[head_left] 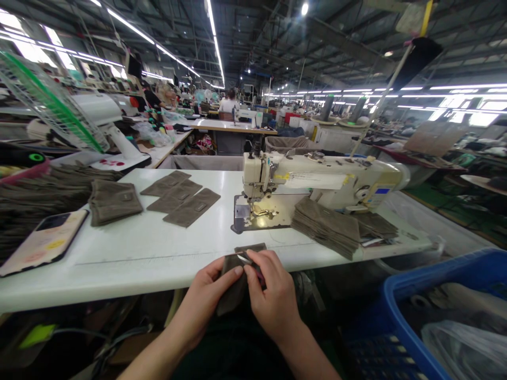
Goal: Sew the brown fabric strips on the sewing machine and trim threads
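Observation:
My left hand [212, 287] pinches a folded grey-brown fabric piece [233, 293] at the table's front edge, thumb on top. My right hand [273, 290] is closed around small thread snips [244, 259]; their silver blade tip lies against the fabric's upper edge, while most of the handle is hidden in the palm. Another strip of the same fabric [250, 247] shows just behind the fingers. Beyond my hands stands a cream sewing machine [317, 171], its needle area above a worn metal plate [261, 217].
Fabric pieces [192, 207] lie spread left of the machine, beside a neat stack [114, 202]. A phone [45, 240] rests at the table's left. More stacked pieces [327, 224] sit under the machine arm. A blue basket [400, 295] stands at right, a fan [55, 105] at far left.

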`<state>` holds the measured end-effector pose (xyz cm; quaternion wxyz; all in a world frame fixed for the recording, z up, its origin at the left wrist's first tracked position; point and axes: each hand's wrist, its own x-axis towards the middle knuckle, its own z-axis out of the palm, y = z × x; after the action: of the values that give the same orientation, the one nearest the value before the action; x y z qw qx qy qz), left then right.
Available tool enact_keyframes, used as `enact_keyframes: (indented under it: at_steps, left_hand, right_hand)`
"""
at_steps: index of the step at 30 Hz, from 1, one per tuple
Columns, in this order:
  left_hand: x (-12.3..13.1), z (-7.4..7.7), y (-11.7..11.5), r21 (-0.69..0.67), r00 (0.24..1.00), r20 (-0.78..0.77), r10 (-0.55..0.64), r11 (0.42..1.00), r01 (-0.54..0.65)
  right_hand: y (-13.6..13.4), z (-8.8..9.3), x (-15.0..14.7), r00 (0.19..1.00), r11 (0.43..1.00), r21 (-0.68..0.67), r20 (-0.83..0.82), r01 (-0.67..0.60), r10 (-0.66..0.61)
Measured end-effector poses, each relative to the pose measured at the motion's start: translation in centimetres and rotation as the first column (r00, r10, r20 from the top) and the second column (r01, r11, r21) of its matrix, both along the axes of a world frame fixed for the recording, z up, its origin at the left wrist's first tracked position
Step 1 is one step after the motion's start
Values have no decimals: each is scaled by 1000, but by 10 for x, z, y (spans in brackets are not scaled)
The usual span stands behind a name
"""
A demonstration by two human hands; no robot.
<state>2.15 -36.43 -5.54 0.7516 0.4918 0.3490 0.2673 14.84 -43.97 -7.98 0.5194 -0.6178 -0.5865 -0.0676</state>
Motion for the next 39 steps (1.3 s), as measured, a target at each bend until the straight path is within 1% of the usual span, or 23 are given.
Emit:
enact_keyframes:
  at_steps: [5,10,15,19,23,27,32,39]
  left_hand:
    - [0,-2,1,57,1000,-28,-10,998,12]
    - [0,-1,2,112,998,-69,-4,994,12]
    - [-1,1,3,97,1000,15,22,995,-23]
    - [0,-1,5,91,999,-1,36,995,-36]
    - [0,-2,5,95,999,-18,37,995,-35]
    - [0,0,4,94,998,-17,52,994,-50]
    - [1,3,2,102,997,-16,70,992,-68]
    - [2,1,2,129,997,-42,60,990,-54]
  right_hand:
    - [0,0,0,1000,1000,8,6,7,-7]
    - [2,0,0,999,1000,17,31,25,-26]
    - [3,1,2,993,997,44,93,62,-66]
    - [5,1,1,989,995,68,130,66,-75]
    - [4,1,0,994,995,84,86,55,-62]
    - [1,2,0,999,998,47,33,29,-31]
    - [1,1,-1,999,999,22,28,27,-27]
    - [2,0,-1,999,999,21,17,39,-39]
